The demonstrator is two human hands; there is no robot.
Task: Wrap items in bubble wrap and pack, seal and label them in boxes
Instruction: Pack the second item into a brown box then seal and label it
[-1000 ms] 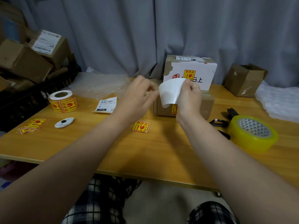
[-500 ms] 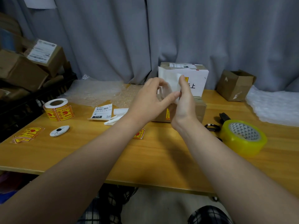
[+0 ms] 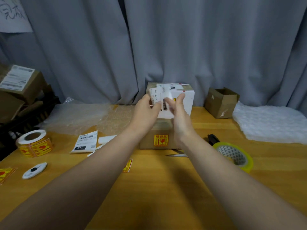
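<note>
Because the shipping label (image 3: 157,95) is blurry, its print is too smeared to read, though black bars and numbers show on the thin white paper. It is held up in the air above the brown box (image 3: 147,141), in front of a white box (image 3: 186,105). I cannot tell if the white box sits on the brown box or stands just behind it.

The left hand (image 3: 145,112) has its fingers curled round the label's left edge, pinching it. The right hand (image 3: 180,118) is at the label's right edge with its fingers mostly straight and pointing up. I cannot tell if its thumb pinches the paper. Both hands hide the top of the brown box.

The brown box is plain, square cardboard with a yellow sticker (image 3: 160,140) on its front. It stands on a smooth orange wood worktop (image 3: 166,188).

Left of the brown box lie a second white label (image 3: 86,143), a round roll of yellow stickers (image 3: 34,143) and a crinkly clear sheet of bubble wrap (image 3: 79,117).

Right of the brown box are a shiny yellow ring of tape (image 3: 234,155) and black-handled scissors (image 3: 213,139), partly hidden behind the right arm and the tape. Further right, a bumpy white sheet (image 3: 269,123) is cut off by the picture's edge.
</note>
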